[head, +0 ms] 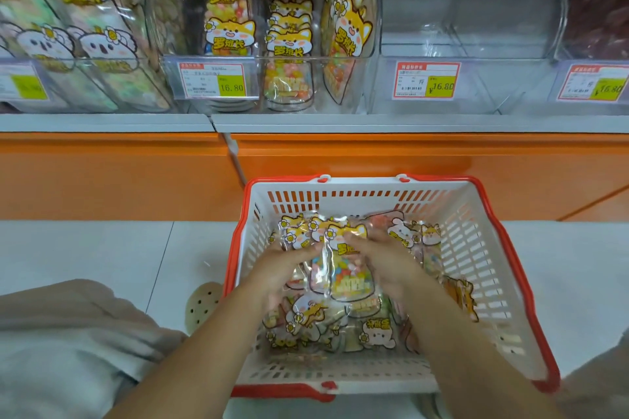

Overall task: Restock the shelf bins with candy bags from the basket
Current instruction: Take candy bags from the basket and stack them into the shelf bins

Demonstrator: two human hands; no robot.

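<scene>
A white basket with a red rim (483, 248) stands on the floor below the shelf and holds several candy bags. Both hands are inside it, gripping a small stack of clear candy bags (343, 274) with yellow cartoon-dog labels and coloured sweets. My left hand (289, 269) clasps the stack's left side, my right hand (384, 262) its right side. More bags (374, 330) lie loose underneath. On the shelf above, a clear bin (292, 31) holds the same dog-label bags upright in rows. The clear bin to its right (476, 24) looks empty.
A bin with koala-label bags (68, 27) stands at the left, a bin of dark goods (599, 10) at the far right. Price tags (427, 80) hang on the bin fronts. An orange shelf base (119, 173) runs below. My knee in light trousers (68, 333) is at lower left.
</scene>
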